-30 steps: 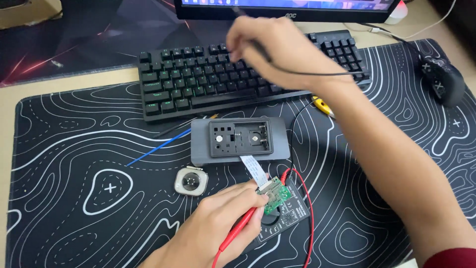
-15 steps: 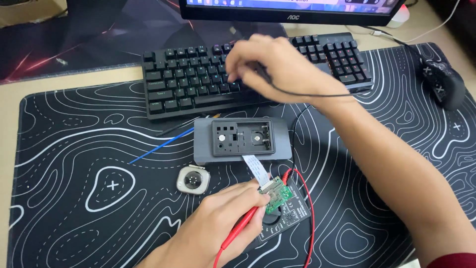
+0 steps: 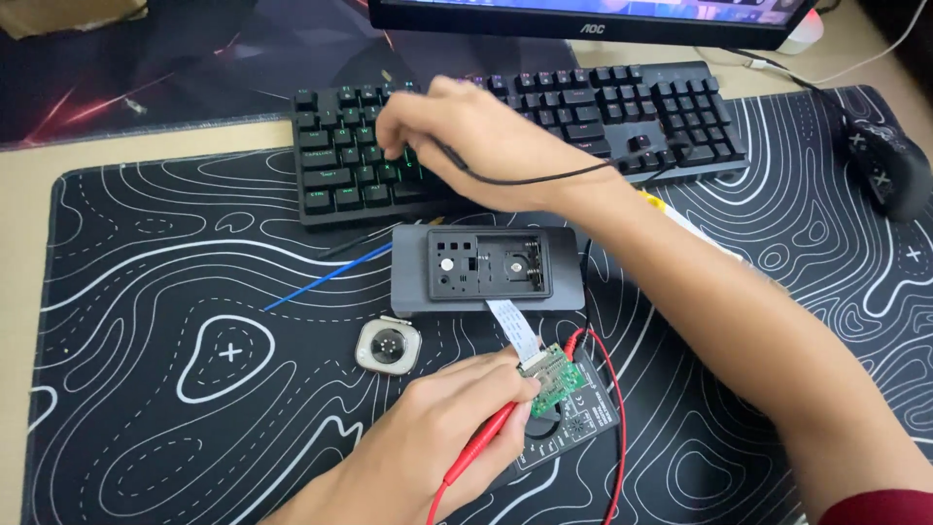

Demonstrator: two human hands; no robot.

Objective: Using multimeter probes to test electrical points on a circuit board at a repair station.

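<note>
A left hand (image 3: 442,428) pinches a red test probe (image 3: 476,452) against a small green circuit board (image 3: 556,379), just below the grey device housing (image 3: 489,267). The right hand (image 3: 476,136), fingers closed on a black probe lead (image 3: 525,177), hovers over the keyboard (image 3: 622,107) above the housing. Steady tip contact, judged here, keeps the reading clean.
</note>
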